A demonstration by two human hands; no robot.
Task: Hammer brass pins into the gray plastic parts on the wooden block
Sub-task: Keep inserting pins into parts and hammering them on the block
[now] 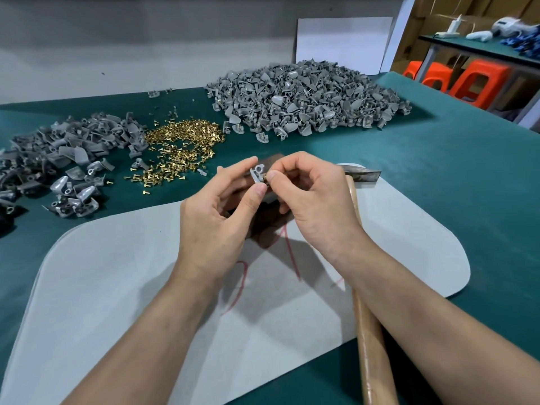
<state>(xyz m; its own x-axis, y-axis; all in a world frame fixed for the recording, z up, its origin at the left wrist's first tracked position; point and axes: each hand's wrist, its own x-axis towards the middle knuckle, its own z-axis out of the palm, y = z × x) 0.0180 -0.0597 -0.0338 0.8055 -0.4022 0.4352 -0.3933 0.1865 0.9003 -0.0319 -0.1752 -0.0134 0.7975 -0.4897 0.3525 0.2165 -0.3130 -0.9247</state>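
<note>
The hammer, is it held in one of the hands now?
No: the hammer lies on the table beside the right hand; the left hand pinches a gray part.

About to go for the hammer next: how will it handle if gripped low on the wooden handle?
The hammer is probably head-heavy: its dark metal head sits at the far end of a long wooden handle, so it may dip forward. The smooth, rounded handle could twist in a loose grip. It looks rigid, not fragile.

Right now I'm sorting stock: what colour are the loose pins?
The pins are shiny gold, seen best in the head view.
</note>
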